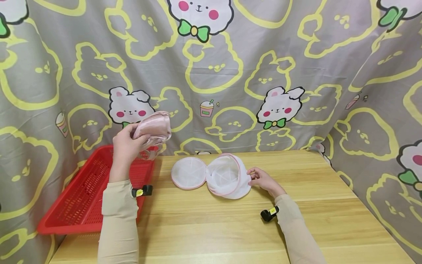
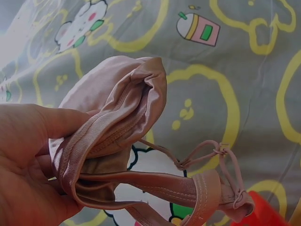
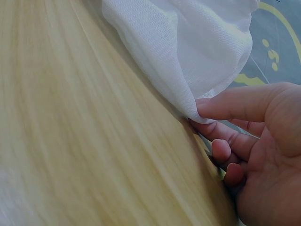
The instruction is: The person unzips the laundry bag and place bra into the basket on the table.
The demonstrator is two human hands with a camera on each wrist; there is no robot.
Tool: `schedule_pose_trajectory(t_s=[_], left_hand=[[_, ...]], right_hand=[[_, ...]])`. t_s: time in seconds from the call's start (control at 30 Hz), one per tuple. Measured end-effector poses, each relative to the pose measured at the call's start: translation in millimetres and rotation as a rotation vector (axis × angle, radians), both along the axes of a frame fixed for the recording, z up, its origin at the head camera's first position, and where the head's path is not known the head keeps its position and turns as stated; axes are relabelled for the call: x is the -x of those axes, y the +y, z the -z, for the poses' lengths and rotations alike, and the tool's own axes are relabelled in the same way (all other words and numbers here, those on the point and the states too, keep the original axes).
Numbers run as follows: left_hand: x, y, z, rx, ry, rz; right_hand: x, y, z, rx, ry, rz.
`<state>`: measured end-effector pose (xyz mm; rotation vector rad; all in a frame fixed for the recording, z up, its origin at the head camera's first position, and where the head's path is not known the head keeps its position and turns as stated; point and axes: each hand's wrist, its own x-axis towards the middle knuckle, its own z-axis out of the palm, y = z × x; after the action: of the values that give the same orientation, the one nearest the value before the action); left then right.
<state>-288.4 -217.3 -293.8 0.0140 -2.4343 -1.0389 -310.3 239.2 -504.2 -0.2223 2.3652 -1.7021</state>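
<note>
My left hand [image 1: 125,146] is raised over the red basket and holds a folded pink satin bra [image 1: 154,127] between thumb and fingers. In the left wrist view the bra [image 2: 113,103] shows a smooth cup, stitched edges and thin straps hanging to the right. A white mesh laundry bag [image 1: 244,185] with pink trim sits on the table, its mouth uncovered. Its round lid [image 1: 188,173] lies flat to the left. On the bag's right side, my right hand [image 1: 263,181] pinches the mesh [image 3: 188,56] between thumb and forefinger, low against the wood.
The red plastic basket [image 1: 70,230] with slotted walls stands at the table's left edge, partly behind my left arm. A patterned grey curtain [image 1: 230,99] hangs behind the wooden table [image 1: 211,231] and along both sides.
</note>
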Motion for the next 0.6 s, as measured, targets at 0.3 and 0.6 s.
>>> schedule_pose_trajectory(t_s=[0.3,0.6], left_hand=[[-2.9,-14,3.9,-0.011,-0.015,-0.025],[-7.5,-28,9.8,-0.02,-0.046,-0.057]], right_hand=[[-2.0,-1,-1.1,0.017,0.0,-0.019],[-0.8,-1,-0.7,0.0,0.008,-0.022]])
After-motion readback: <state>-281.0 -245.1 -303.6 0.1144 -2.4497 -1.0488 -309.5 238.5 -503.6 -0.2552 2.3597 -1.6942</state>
